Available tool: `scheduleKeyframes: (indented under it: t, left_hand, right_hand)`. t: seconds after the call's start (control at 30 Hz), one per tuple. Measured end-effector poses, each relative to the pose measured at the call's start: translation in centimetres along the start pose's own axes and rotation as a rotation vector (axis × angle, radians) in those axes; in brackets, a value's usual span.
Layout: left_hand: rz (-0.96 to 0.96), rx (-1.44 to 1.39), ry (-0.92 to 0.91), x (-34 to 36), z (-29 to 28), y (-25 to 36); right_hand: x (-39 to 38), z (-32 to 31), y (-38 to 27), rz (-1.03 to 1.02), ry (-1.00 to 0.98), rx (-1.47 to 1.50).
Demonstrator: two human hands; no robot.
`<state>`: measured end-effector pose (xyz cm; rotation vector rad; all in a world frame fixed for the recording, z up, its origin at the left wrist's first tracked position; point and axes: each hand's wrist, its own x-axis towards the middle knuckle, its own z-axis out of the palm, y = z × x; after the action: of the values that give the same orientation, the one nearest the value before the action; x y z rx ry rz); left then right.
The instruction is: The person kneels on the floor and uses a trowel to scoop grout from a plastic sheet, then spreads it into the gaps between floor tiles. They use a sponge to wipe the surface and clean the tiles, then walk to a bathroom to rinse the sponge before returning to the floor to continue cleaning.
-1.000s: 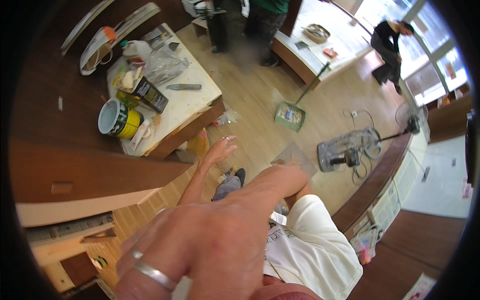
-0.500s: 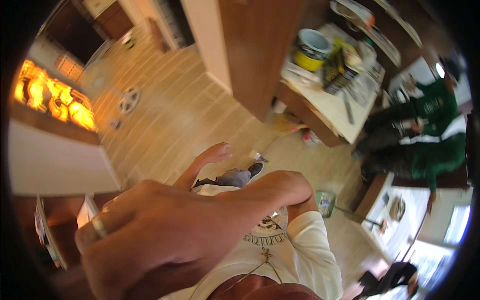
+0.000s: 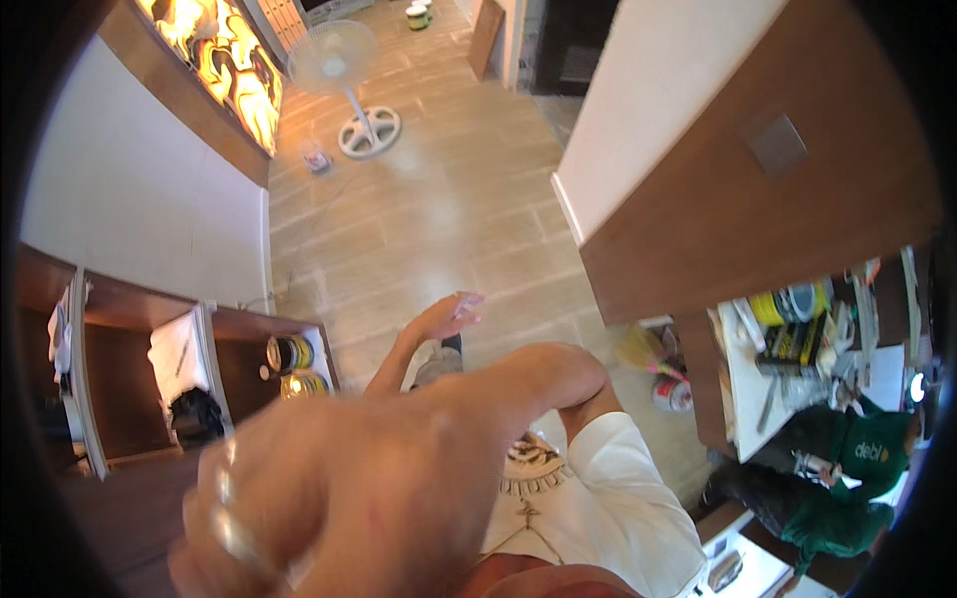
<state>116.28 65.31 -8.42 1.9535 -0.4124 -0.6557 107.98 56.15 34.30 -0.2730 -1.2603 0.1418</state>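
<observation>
Large and close in the head view, my right hand (image 3: 329,498) reaches across my chest to the left. A ring (image 3: 234,533) shows on it, but blur and the angle hide the fingertips, so I cannot tell what they touch. Beyond it, my left hand (image 3: 449,316) hangs in front of me over the tiled floor (image 3: 429,229), fingers loosely apart. A small pale patch shows on those fingers; whether it is paint or an object is unclear. My white printed shirt (image 3: 608,488) and a cross pendant (image 3: 527,513) lie below my right forearm.
At left stand open brown shelves (image 3: 125,349) with cans (image 3: 289,354). Ahead is a white pedestal fan (image 3: 369,130). A brown panel (image 3: 738,189) and a cluttered worktable (image 3: 743,389) are at right, with a broom (image 3: 643,347) beside them. People in green tops (image 3: 867,448) stand beyond.
My view has turned to the right, so the fan and shelves show more fully and the worktable sits lower right. My right hand stays raised near the camera; my left stays in front.
</observation>
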Motion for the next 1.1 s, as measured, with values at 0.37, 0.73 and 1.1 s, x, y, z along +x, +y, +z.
scheduleKeyframes:
  t: [0.37,0.73,1.1]
  left_hand:
    - [0.017,0.028,0.187,14.5,-21.7,-1.7]
    - [-0.038,-0.082,0.023,36.9,-34.5,-2.9]
    - [-0.210,-0.223,0.414,50.1,-53.8,-12.2]
  right_hand:
    - [10.9,-20.7,13.6,-0.047,0.233,0.510]
    - [17.6,-51.2,11.8,0.082,0.137,0.526]
    - [27.7,-78.6,13.0,-0.086,0.074,0.480]
